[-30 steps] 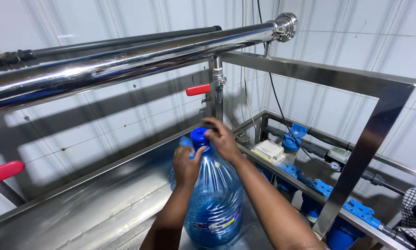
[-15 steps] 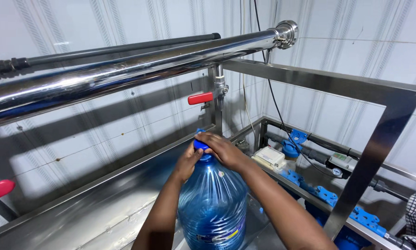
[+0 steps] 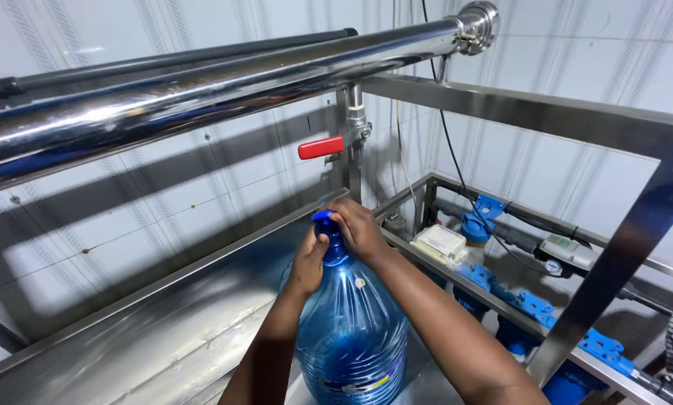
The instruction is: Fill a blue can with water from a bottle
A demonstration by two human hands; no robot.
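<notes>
The big blue water bottle [image 3: 351,330] stands upright on the steel counter [image 3: 164,345], with bare counter to its left and the frame rail close on its right. Left hand [image 3: 308,262] braces the bottle's neck, fingers curled. Right hand [image 3: 359,229] covers the blue cap [image 3: 323,217], fingers clamped around it.

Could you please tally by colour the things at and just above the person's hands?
Blue: 2, water bottle and its cap, under the left hand and right hand.
Red: 1, valve handle.
Silver: 1, steel pipe.
Total: 4.
</notes>
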